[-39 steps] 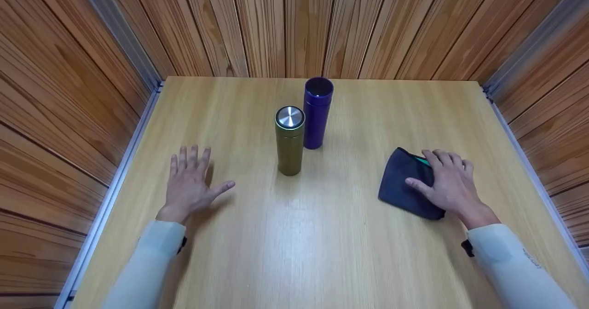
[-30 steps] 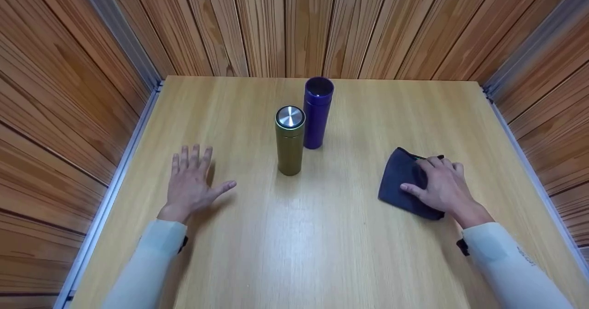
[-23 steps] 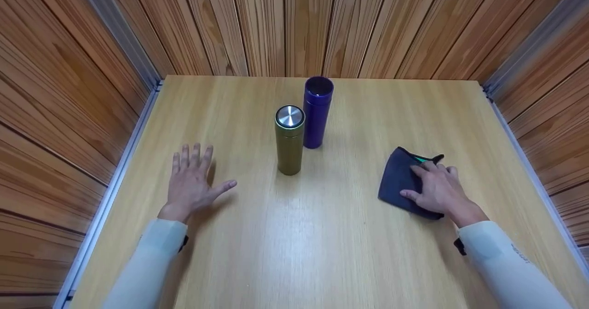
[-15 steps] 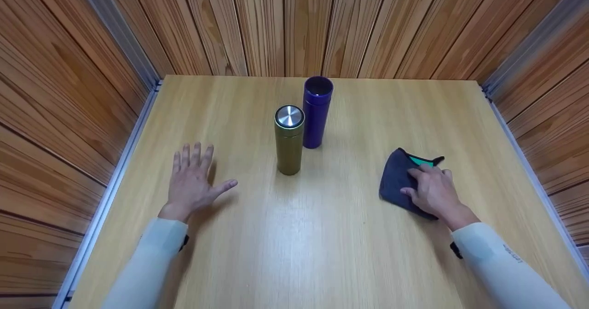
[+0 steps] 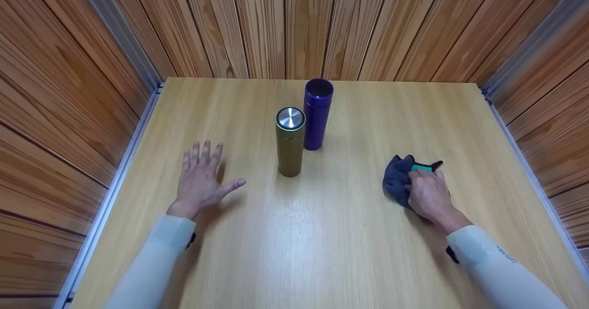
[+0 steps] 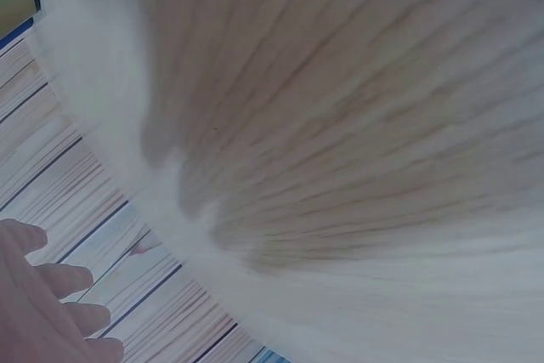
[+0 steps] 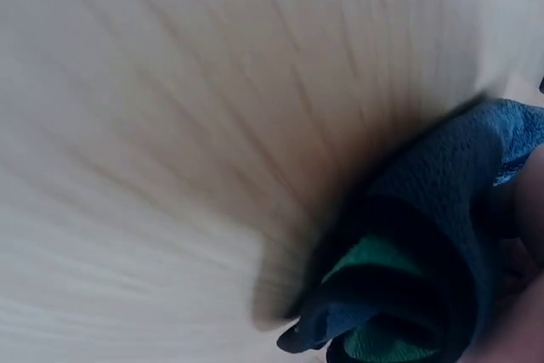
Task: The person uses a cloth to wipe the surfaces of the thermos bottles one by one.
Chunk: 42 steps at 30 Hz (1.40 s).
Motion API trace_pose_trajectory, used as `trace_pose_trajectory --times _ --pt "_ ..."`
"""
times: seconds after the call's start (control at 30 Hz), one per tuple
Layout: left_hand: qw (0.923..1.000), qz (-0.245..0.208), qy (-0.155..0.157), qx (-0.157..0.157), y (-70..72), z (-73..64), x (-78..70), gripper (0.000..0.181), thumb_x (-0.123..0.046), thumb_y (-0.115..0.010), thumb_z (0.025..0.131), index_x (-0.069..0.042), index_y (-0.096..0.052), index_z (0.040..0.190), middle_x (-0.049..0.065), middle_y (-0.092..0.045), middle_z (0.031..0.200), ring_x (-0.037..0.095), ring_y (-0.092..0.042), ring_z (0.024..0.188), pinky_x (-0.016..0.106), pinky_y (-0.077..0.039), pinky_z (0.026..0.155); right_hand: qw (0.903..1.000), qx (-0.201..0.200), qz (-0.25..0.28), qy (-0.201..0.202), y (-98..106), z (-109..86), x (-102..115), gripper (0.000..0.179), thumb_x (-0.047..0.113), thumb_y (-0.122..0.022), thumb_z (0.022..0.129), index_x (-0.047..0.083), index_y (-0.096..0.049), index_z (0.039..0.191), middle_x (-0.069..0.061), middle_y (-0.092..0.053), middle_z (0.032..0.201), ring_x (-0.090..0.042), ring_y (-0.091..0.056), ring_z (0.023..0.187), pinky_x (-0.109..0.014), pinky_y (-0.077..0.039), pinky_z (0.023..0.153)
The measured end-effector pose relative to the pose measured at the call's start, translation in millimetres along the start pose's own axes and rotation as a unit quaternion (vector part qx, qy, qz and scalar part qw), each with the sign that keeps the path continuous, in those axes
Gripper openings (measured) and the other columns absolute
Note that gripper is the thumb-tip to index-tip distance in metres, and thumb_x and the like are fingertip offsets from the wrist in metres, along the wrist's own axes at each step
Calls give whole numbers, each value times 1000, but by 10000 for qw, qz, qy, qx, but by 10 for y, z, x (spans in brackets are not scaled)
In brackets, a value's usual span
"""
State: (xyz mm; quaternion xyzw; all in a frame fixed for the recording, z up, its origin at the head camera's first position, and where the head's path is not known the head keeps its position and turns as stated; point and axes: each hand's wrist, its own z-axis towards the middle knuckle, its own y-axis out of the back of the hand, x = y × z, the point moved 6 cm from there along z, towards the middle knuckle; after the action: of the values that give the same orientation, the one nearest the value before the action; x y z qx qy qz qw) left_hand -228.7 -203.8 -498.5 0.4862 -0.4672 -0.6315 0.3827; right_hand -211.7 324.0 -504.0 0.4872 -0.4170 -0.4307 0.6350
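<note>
A dark blue cloth (image 5: 397, 180) with black edging and a green underside is bunched on the right part of the table. My right hand (image 5: 430, 194) grips it, fingers curled into the fabric, and a green fold shows at its far edge. In the right wrist view the crumpled cloth (image 7: 433, 176) fills the lower right, partly hiding the fingers. My left hand (image 5: 200, 182) hovers palm down at the left, fingers spread and holding nothing, its shadow cast beside it. Nearest to it stands an olive-gold bottle (image 5: 290, 155) with a shiny silver lid top.
Just behind the gold bottle stands a taller-looking purple bottle (image 5: 316, 125), upright, with a dark top. Both are on a light wooden table (image 5: 294, 254). Wood-plank walls (image 5: 303, 28) enclose the back and both sides, with metal rails along the side edges.
My right hand has curled its fingers and gathered the cloth, which lay flat before and is now crumpled. My left hand has shifted slightly to the right. Both bottles stay put.
</note>
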Motion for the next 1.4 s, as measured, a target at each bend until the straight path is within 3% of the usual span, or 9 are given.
trace_pose_trajectory --times 0.27,0.5,0.67,0.9,1.13,1.4 --pt "9999 -164 -43 17 42 47 -77 113 -87 -47 84 -12 -19 164 21 -9 170 43 -1 156 59 3 122 9986 -107 463 -250 173 -2 -9 13 4 -67 92 -7 -62 97 -21 -62 90 -42 -61 90 -52 -36 78" --pt "9994 -280 68 -173 81 116 -163 117 -88 -47 83 -9 -19 164 21 -13 169 41 -3 156 57 3 123 9947 -593 796 -251 314 10 69 13 2 -69 90 -8 -61 96 -23 -63 91 -44 -62 88 -54 -37 77" --pt "9984 -462 -17 -310 142 166 -258 117 -87 -51 82 -8 -20 163 20 -16 169 40 -6 156 54 1 124 9927 -671 956 -316 349 -20 121 15 1 -68 90 -8 -62 99 -25 -64 94 -45 -62 91 -55 -37 79" --pt "9942 -628 -355 -802 279 293 -503 116 -83 -59 81 -3 -28 160 19 -29 165 38 -21 154 51 -6 125 9876 -846 1266 -371 380 -46 187 17 1 -68 91 -10 -63 103 -28 -66 102 -47 -63 95 -55 -37 84" --pt "9825 -1011 -762 -1368 425 427 -760 111 -76 -68 81 0 -37 154 19 -43 156 36 -37 147 52 -17 124 9818 -1020 1552 -393 398 -44 268 15 1 -69 91 -9 -65 101 -26 -66 100 -45 -63 92 -50 -35 81" --pt "9722 -1531 -910 -1521 587 558 -1069 112 -80 -67 79 -2 -39 154 16 -48 153 33 -42 143 49 -23 122 9777 -1222 1676 -339 420 -56 331 12 -3 -70 88 -8 -65 98 -24 -66 96 -44 -63 88 -48 -35 80"
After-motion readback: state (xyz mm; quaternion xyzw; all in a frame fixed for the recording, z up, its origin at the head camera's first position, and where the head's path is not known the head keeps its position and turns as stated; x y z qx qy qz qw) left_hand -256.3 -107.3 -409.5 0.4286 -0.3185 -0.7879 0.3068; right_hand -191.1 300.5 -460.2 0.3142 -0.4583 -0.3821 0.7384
